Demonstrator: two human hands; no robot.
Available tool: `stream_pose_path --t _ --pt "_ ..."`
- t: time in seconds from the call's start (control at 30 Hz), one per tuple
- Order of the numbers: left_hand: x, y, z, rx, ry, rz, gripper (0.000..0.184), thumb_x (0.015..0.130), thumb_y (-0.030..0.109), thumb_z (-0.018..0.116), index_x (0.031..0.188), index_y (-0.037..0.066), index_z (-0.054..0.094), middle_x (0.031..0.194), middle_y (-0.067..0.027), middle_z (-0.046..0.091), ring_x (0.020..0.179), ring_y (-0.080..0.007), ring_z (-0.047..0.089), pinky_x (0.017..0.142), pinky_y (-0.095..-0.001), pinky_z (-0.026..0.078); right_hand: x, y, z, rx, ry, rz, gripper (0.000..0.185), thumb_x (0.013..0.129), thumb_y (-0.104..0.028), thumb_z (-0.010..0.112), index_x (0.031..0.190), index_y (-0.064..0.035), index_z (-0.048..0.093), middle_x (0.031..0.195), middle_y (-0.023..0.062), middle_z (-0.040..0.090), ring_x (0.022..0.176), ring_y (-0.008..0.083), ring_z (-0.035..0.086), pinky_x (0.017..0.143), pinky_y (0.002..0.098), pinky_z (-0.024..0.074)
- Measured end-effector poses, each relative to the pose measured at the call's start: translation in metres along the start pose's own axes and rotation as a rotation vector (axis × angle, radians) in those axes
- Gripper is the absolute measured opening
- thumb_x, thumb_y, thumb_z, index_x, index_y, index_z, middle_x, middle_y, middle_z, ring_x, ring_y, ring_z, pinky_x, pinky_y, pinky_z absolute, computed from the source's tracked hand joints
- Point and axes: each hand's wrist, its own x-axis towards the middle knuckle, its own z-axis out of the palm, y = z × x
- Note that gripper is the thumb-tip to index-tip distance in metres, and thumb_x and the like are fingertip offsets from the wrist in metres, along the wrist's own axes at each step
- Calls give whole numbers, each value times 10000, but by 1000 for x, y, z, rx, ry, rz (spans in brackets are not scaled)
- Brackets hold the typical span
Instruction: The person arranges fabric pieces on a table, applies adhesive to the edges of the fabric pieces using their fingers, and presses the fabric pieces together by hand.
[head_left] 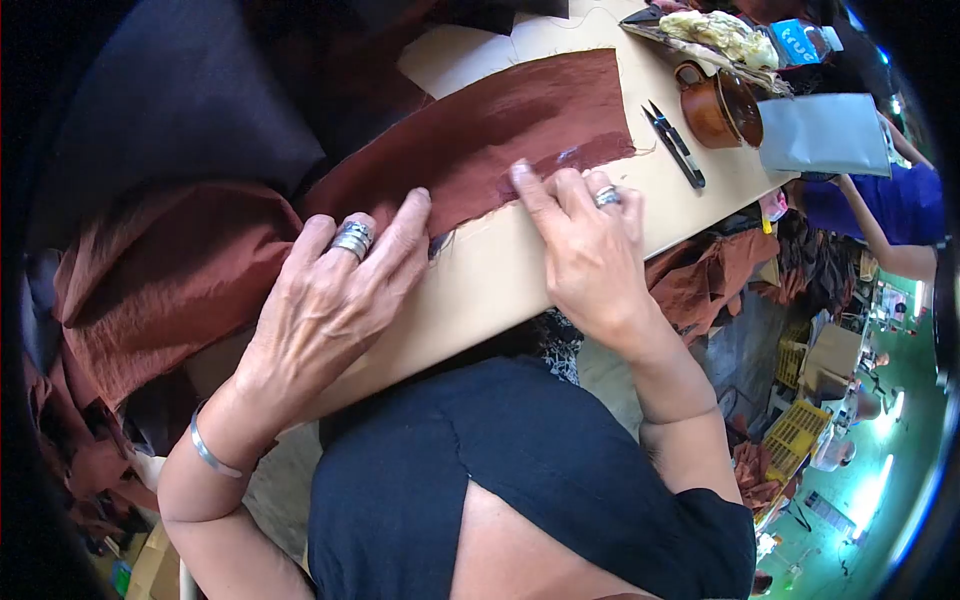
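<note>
Cloth (490, 125): on counter (475, 275)
Left hand (335, 300): on cloth
Right hand (590, 240): at cloth's near edge
Snips (677, 148): right of cloth
Mug (705, 112): just right of snips
Bottle (797, 43): behind, right of mug

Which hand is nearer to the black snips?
Right. The right hand is left of the black snips; the left hand is farther left, touching the brown cloth.

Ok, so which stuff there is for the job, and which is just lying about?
For the job:
- Reddish-brown cloth, with the left hand and right hand on it
- Tabletop underneath
- Black snips, probably: nearby, but unheld

Just lying about, it seems:
- Brown mug
- Pale blue flat thing
- Bottle with blue label
</note>
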Motion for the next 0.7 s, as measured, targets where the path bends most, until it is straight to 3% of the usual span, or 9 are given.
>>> stream_pose_path --t 0.1,0.2,0.23,0.37,0.57,0.7 --pt "-3 0 0 -41 -42 -6 427 773 130 491 1188 39 546 1334 -61 463 871 -171 560 791 -323 416 -4 -12 5 -314 4 28 418 768 -139 506 1135 42 590 927 70 533 889 192 504 798 397 344" --pt "-3 0 -4 -81 -49 -22 402 773 128 493 1161 42 555 1298 -69 493 883 -175 565 844 -331 410 -7 -34 1 -291 -5 -126 420 767 -158 516 1116 61 599 990 87 551 875 188 524 824 398 347" --pt "-3 0 -4 -95 -21 -18 388 771 126 498 1146 44 557 1284 -72 506 890 -180 568 851 -336 413 -6 -39 -6 -216 -8 -160 398 760 -159 531 1094 39 619 1040 105 563 851 188 543 838 391 350" --pt "-10 -5 -3 -150 69 -2 330 767 109 517 1088 45 559 1232 -93 552 909 -204 581 864 -356 429 -4 -11 -1 -350 34 -52 380 763 -147 545 1101 11 617 917 58 537 838 175 537 806 385 357" --pt "-9 -8 -5 -260 95 9 287 766 71 526 1049 29 547 1219 -138 561 900 -242 592 838 -371 462 -2 -3 3 -320 11 -96 499 792 -178 516 1288 -119 512 937 24 521 878 162 505 822 396 335" --pt "-6 -8 -3 -273 88 11 277 762 67 528 1035 21 539 1219 -151 560 907 -258 595 837 -378 472 -4 -19 1 -259 -43 -103 515 792 -174 512 1297 -77 498 949 33 509 891 168 492 830 397 334"
